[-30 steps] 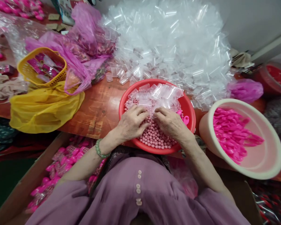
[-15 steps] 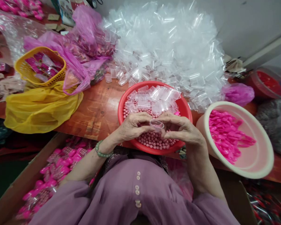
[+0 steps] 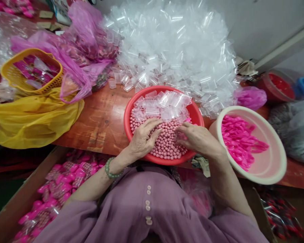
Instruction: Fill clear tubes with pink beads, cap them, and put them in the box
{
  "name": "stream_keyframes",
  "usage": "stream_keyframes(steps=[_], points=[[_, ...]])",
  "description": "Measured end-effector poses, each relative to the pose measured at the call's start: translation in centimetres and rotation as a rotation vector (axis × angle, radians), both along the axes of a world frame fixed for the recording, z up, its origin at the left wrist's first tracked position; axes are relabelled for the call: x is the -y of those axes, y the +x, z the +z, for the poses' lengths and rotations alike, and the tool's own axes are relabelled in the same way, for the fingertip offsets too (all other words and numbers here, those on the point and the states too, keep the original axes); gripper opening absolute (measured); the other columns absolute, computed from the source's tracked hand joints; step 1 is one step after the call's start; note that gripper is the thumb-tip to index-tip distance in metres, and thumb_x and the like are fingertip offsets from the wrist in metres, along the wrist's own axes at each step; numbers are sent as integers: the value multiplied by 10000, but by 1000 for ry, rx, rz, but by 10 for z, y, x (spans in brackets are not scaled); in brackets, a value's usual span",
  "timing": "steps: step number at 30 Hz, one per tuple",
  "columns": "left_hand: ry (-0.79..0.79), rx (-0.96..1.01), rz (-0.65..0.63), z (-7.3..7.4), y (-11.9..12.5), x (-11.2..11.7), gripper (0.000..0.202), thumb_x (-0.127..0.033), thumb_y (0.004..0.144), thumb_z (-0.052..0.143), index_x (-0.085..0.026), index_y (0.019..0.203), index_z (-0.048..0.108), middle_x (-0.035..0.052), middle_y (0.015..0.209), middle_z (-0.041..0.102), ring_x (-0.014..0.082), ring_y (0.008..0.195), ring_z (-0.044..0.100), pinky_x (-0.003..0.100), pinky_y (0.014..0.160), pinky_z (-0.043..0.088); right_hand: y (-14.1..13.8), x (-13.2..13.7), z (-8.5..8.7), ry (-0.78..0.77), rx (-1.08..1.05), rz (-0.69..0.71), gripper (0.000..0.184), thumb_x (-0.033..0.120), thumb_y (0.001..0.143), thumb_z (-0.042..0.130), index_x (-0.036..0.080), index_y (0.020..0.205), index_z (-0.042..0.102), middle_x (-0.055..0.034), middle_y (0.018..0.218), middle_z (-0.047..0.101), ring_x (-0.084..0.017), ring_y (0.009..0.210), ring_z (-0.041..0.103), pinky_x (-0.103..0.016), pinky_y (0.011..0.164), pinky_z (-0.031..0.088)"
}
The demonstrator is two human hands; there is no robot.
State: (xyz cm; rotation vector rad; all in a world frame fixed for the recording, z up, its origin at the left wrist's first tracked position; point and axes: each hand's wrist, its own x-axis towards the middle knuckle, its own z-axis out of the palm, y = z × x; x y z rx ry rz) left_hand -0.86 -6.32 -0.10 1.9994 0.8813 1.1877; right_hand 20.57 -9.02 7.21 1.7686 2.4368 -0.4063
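I monitor the left hand (image 3: 142,138), parted and unloaded, over pink beads (image 3: 167,143) in the red basin (image 3: 127,121); the right hand (image 3: 200,139) is curled opposite, its grip indeterminable; clear tubes (image 3: 164,103) lie beyond, inside the basin.

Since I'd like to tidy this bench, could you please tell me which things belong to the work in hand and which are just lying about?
Likely in use: red basin, pink beads, clear plastic pieces, perhaps the bright pink pieces.

Seemingly just lying about: yellow basket, yellow bag, large purple bag.
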Motion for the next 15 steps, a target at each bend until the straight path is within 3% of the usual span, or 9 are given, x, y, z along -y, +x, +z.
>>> stream_keyframes(steps=[3,6,11,15], points=[[-16,-140,-14,-4,3,-3,326,-192,950,449,-110,1220,611,167,1261,662,220,1207,621,428,1067,500,-13,-8,-7,-66,184,74,46,204,818,644,162,830,657,-93,869,645,-199,714,609,-296,612,416],[-51,-229,-56,-7,6,-6,342,-170,947,411,-87,1214,608,177,1270,654,231,1230,608,435,1085,490,-23,-17,-23,-67,124,103,48,131,802,593,151,809,636,-109,880,639,-211,764,605,-303,660,428],[-84,-252,-112,-10,9,-10,380,-137,927,386,-84,1229,610,169,1303,642,224,1254,594,421,1111,469,-27,-23,-48,-36,-237,3,85,91,748,600,151,804,583,-80,890,611,-200,832,563,-312,782,444],[-148,-192,-124,-10,7,-10,421,-202,952,374,-87,1297,586,172,1365,611,242,1304,561,444,1144,431,-23,-18,-58,-62,-703,-103,110,201,770,667,182,795,561,0,804,570,-159,753,526,-293,719,451]])
